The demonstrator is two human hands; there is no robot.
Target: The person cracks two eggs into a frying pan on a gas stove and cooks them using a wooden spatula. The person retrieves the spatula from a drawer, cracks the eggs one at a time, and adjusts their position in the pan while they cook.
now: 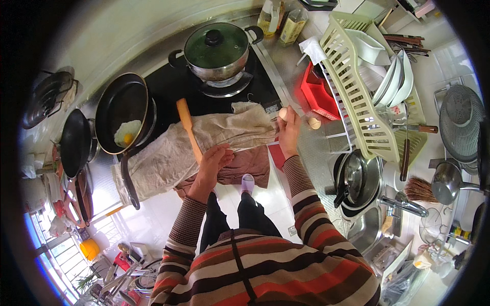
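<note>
My right hand (289,132) holds an eggshell (283,113) in its fingertips above the counter, at the right end of a beige cloth (237,128). Beside it, a broken eggshell piece (314,122) lies on the metal counter. My left hand (215,162) is over the front edge of the cloth, fingers loosely curled. A wooden spatula (186,118) lies across the cloth, its handle running to my left hand; whether I grip it cannot be told. On the left of the hob (168,86) sits a black frying pan (120,103) holding an egg (127,134) with a whole yolk.
A lidded steel pot (218,53) stands on the back right burner. To the right are a red tray (317,95), a green dish rack (354,69) with dishes, and a sink (363,233) with stacked pans above it. The frying pan's handle (129,183) juts past the counter's front.
</note>
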